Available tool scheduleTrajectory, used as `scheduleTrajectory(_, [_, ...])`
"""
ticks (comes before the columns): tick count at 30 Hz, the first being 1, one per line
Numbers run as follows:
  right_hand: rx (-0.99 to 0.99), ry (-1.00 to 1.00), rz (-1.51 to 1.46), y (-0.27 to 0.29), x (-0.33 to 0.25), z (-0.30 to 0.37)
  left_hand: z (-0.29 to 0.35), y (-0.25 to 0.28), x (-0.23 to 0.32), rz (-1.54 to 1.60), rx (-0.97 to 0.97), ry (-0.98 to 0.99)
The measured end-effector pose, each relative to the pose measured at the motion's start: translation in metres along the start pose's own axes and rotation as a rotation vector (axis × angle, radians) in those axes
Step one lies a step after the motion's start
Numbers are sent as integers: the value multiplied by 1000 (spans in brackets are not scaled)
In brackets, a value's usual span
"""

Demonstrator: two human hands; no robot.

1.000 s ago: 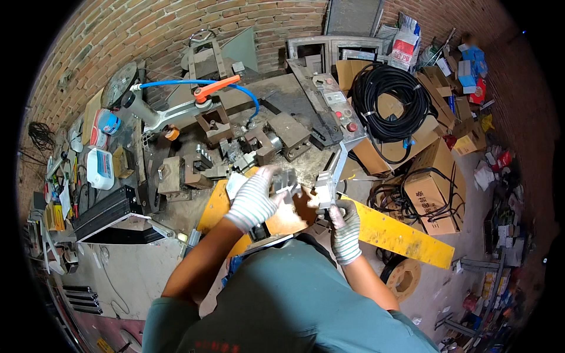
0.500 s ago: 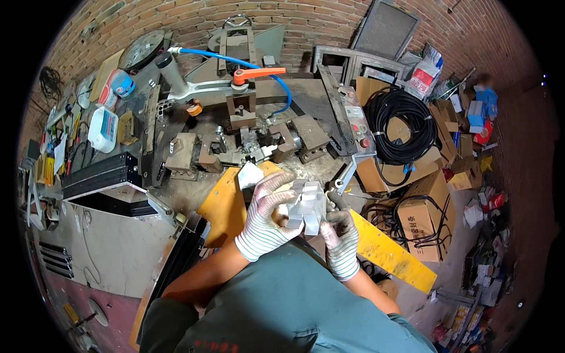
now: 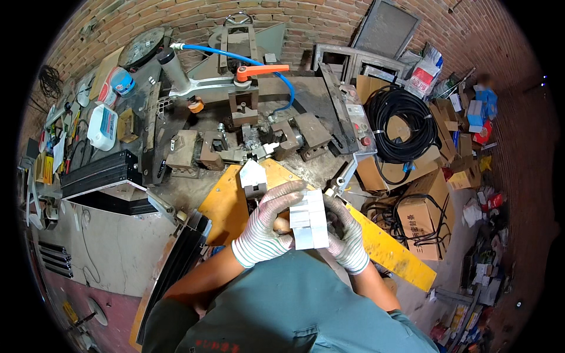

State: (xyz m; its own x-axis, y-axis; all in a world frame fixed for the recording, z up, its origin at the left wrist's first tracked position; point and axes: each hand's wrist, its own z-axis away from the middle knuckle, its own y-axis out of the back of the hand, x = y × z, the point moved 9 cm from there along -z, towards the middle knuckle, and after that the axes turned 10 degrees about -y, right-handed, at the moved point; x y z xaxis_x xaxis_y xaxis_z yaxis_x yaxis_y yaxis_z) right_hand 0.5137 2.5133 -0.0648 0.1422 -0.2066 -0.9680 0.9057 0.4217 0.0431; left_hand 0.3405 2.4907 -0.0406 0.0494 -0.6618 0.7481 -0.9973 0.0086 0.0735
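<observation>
Grip half-curled — left hand (image 3: 269,220) and right hand (image 3: 348,238) clasp the silvery blocks (image 3: 310,219) from either side, near the shirt (image 3: 276,297). Blocks gathered together — not yet set down.

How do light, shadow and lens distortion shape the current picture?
In the head view, the brick wall bows along the fisheye curve, with black corners around it; in the head view, the silver metal blocks between the left hand and right hand look pale and bright; in the head view, the far right side falls dim.
</observation>
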Motion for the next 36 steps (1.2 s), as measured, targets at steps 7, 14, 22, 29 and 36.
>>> scheduleTrajectory(7, [-32,27,87,2,-22,5,-7,-8,19,-2,-81,63])
scheduleTrajectory(14, [-89,239,325,8,-36,12,-18,-10,40,-36,-100,-146])
scheduleTrajectory(22, [-97,400,440,3,-55,20,-17,-11,47,-13,-108,-130])
scheduleTrajectory(29, [-173,330,403,-1,-55,17,-15,-10,48,-40,-102,-152])
scheduleTrajectory(36, [-162,395,395,1,-65,20,-20,-10,51,-9,-91,-150])
